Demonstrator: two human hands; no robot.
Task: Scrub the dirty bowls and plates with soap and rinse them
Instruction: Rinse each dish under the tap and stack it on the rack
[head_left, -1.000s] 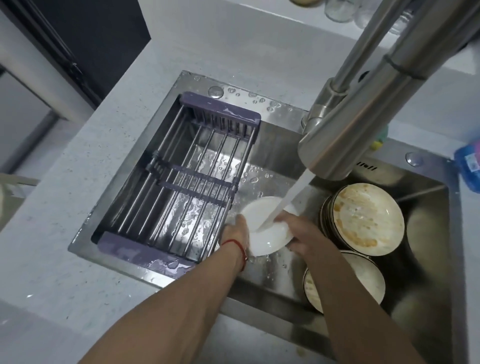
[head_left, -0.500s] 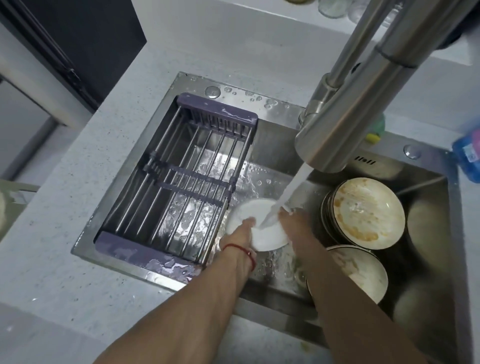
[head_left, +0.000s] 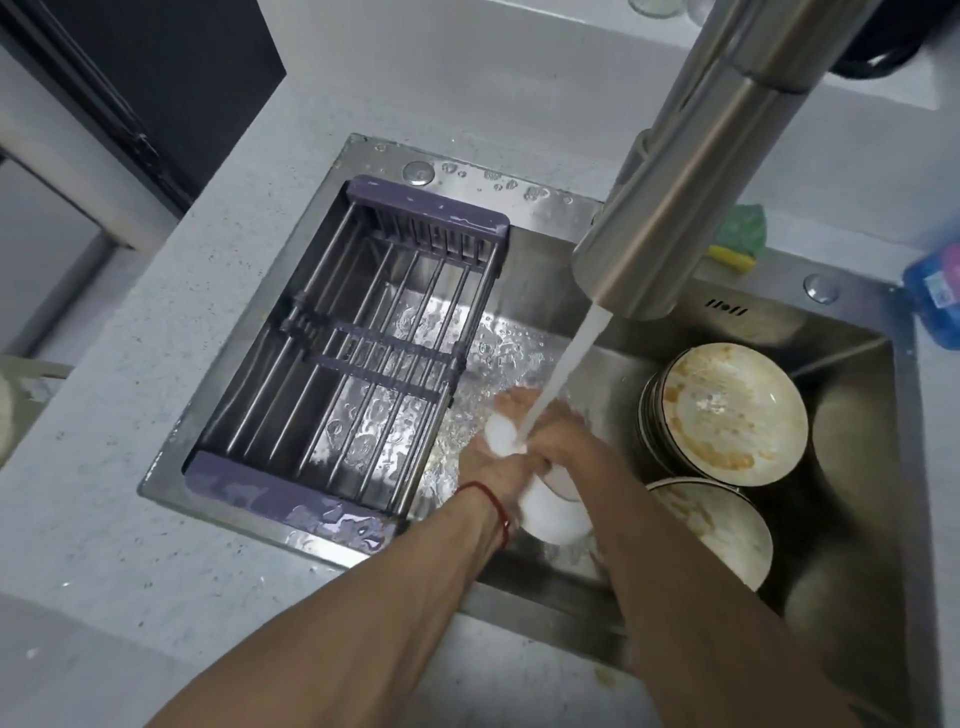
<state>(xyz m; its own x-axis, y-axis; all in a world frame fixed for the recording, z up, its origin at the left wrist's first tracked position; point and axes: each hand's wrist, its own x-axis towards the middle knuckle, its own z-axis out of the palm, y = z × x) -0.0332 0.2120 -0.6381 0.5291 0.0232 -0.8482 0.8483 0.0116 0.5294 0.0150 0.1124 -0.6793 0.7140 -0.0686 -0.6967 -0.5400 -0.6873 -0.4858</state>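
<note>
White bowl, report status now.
Left hand and right hand both grip the white bowl under the faucet stream. Dirty plates wait stacked alongside. Nothing blocking.

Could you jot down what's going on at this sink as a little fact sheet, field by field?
Place: steel sink set in a grey speckled counter
Water: running from the faucet onto the hands
Left hand: grips the white bowl
Right hand: on the same bowl, grip unclear
Waiting: stained plates stacked at the right of the basin
Rack: purple-ended drying rack across the left, holding nothing
Sponge: green and yellow sponge behind the faucet
</note>
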